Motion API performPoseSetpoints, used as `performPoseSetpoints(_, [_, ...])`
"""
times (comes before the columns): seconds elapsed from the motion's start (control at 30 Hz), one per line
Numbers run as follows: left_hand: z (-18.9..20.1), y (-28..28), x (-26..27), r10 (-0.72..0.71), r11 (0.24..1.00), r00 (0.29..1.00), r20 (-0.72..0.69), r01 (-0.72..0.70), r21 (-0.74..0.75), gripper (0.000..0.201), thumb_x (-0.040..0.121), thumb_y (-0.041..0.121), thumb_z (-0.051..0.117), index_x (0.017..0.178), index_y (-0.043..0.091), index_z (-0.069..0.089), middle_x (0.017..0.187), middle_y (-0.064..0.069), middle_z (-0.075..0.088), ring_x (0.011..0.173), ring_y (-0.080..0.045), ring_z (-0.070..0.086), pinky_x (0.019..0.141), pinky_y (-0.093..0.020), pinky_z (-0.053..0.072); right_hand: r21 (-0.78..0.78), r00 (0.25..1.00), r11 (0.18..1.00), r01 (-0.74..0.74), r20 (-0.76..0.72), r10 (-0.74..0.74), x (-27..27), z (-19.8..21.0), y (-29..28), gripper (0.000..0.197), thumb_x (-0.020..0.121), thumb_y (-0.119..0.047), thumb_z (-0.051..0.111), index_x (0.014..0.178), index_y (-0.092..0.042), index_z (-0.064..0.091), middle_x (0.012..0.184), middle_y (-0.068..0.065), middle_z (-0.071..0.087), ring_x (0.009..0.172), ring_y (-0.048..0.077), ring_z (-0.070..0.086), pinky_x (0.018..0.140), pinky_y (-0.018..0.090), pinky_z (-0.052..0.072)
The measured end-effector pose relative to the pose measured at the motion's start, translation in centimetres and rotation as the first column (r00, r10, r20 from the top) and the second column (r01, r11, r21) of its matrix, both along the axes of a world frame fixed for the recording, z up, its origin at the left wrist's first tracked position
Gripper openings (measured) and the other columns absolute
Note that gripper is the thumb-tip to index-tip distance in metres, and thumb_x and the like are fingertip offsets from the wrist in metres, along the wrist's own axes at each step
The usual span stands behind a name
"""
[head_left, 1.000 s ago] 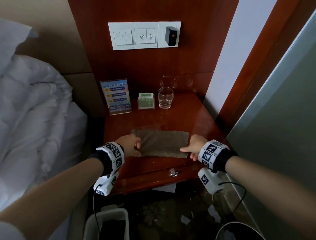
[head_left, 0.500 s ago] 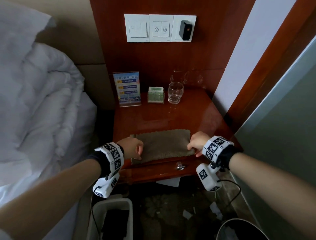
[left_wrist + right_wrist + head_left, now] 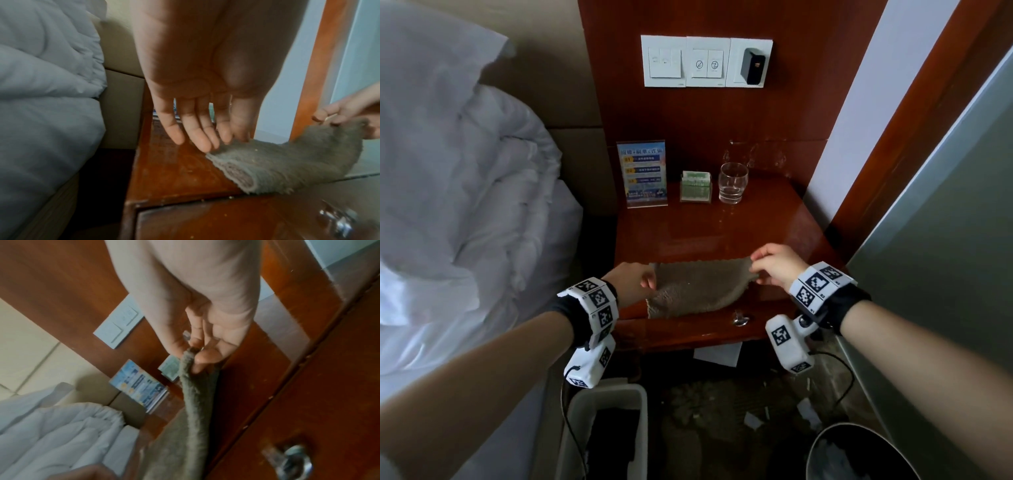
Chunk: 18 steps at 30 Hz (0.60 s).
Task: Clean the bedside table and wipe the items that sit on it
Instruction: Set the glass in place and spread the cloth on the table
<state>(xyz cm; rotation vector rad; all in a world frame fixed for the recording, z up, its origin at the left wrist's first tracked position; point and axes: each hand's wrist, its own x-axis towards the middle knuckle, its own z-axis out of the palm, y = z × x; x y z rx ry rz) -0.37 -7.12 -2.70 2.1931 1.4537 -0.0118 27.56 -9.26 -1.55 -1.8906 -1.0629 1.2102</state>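
A grey-brown cloth (image 3: 695,291) lies folded at the front edge of the red-brown bedside table (image 3: 722,236). My right hand (image 3: 755,265) pinches the cloth's right far corner and holds it lifted off the wood; the right wrist view shows that right hand (image 3: 195,353) with the cloth (image 3: 191,394) hanging from thumb and fingers. My left hand (image 3: 649,282) is at the cloth's left end. In the left wrist view that hand (image 3: 205,139) has straight fingers whose tips touch the cloth (image 3: 287,162). At the back stand a blue sign (image 3: 645,178), a green box (image 3: 695,186) and a glass (image 3: 732,183).
A white duvet (image 3: 465,205) crowds the table's left side. A frosted partition (image 3: 945,240) stands close on the right. Below the drawer knob (image 3: 740,318) are a white bin (image 3: 606,428) and a dark round bin (image 3: 859,452). A switch panel (image 3: 705,61) is on the wall.
The cloth slid toward the table's front edge. My right hand then raised its corner off the wood, and my left hand's fingers straightened at the left end.
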Motion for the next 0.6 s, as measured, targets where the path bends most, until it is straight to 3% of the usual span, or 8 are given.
performPoseSetpoints(0.13, [0.5, -0.7, -1.8, 0.120, 0.992, 0.992, 0.044, -0.121, 0.042, 0.019, 0.087, 0.028, 0.061, 0.099, 0.014, 0.066, 0.092, 0.004, 0.060, 0.093, -0.013, 0.059, 0.086, -0.026, 0.046, 0.149, 0.993, 0.988, -0.044, -0.104, 0.060, -5.2, 1.2, 0.6, 0.029, 0.077, 0.014, 0.059, 0.075, -0.015, 0.055, 0.099, 0.013, 0.057, 0.079, 0.028, 0.062, 0.053, 0.028, 0.054])
performPoseSetpoints(0.23, [0.5, -1.2, -3.0, 0.191, 0.981, 0.978, 0.085, -0.194, 0.026, 0.020, 0.088, 0.026, 0.060, 0.101, 0.012, 0.065, 0.092, 0.002, 0.060, 0.089, -0.014, 0.058, 0.084, -0.026, 0.046, 0.198, 0.972, 0.955, -0.221, -0.032, 0.231, -9.7, 0.7, 0.5, 0.027, 0.079, 0.011, 0.060, 0.088, -0.013, 0.055, 0.106, 0.012, 0.057, 0.085, 0.028, 0.063, 0.059, 0.029, 0.057])
performPoseSetpoints(0.33, [0.0, -1.5, -3.6, 0.238, 0.970, 0.964, 0.116, -0.243, 0.028, 0.020, 0.087, 0.026, 0.063, 0.099, 0.011, 0.067, 0.088, 0.000, 0.060, 0.083, -0.013, 0.055, 0.077, -0.023, 0.043, 0.096, 0.867, 0.863, -0.496, -0.007, 0.499, -12.8, -0.9, 0.0, 0.030, 0.085, 0.007, 0.058, 0.104, -0.016, 0.051, 0.105, 0.009, 0.055, 0.063, 0.013, 0.065, 0.047, 0.021, 0.053])
performPoseSetpoints(0.4, [-0.5, -1.6, -3.6, 0.258, 0.965, 0.956, 0.138, -0.262, 0.015, 0.019, 0.086, 0.026, 0.064, 0.097, 0.011, 0.067, 0.083, 0.000, 0.061, 0.080, -0.012, 0.056, 0.073, -0.020, 0.040, 0.058, 0.821, 0.820, -0.570, 0.089, 0.564, -13.3, -1.6, 0.1, 0.027, 0.089, -0.002, 0.058, 0.113, -0.014, 0.054, 0.103, 0.006, 0.058, 0.045, 0.003, 0.060, 0.044, 0.017, 0.049])
performPoseSetpoints(0.5, [-0.9, -1.6, -3.3, 0.277, 0.961, 0.947, 0.161, -0.275, -0.035, 0.017, 0.086, 0.028, 0.064, 0.096, 0.014, 0.067, 0.077, 0.003, 0.060, 0.078, -0.013, 0.058, 0.072, -0.023, 0.043, 0.111, 0.909, 0.926, -0.362, 0.262, 0.324, -11.7, -0.8, 1.0, 0.016, 0.090, -0.014, 0.059, 0.105, -0.010, 0.063, 0.101, 0.011, 0.069, 0.055, 0.016, 0.064, 0.053, 0.026, 0.052])
performPoseSetpoints(0.6, [-1.1, -1.5, -2.6, 0.291, 0.957, 0.940, 0.176, -0.287, -0.048, 0.018, 0.087, 0.028, 0.062, 0.098, 0.015, 0.065, 0.079, 0.004, 0.061, 0.079, -0.014, 0.060, 0.076, -0.027, 0.049, 0.024, 0.907, 0.984, -0.174, 0.393, 0.151, -9.0, -0.6, 2.1, 0.021, 0.088, -0.022, 0.061, 0.104, -0.008, 0.065, 0.105, 0.014, 0.070, 0.088, 0.028, 0.069, 0.075, 0.037, 0.056])
